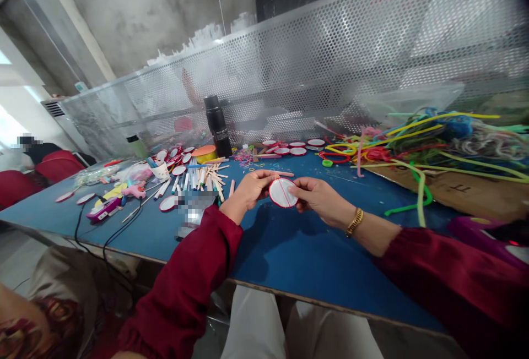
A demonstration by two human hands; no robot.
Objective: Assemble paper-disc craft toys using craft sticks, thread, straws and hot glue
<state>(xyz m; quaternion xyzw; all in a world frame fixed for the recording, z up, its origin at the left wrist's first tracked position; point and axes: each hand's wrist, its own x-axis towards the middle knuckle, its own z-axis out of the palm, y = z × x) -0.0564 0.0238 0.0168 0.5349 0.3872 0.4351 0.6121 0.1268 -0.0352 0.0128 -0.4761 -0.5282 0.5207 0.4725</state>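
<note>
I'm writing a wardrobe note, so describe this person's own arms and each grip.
The left sleeve, dark red, loose and plain, reaches near the wrist; the right sleeve matches in colour but ends on the forearm. A gold-coloured linked band circles the right wrist. The left grip and right grip are ungloved hands, with no markings visible.

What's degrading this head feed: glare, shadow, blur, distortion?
Head view: glare washes out the far-left edge; head view: shadow darkens the blue table below the left hand and right hand; head view: pixelation beside the left sleeve; head view: right sleeve looks stretched and soft; head view: white disc looks fairly sharp.
</note>
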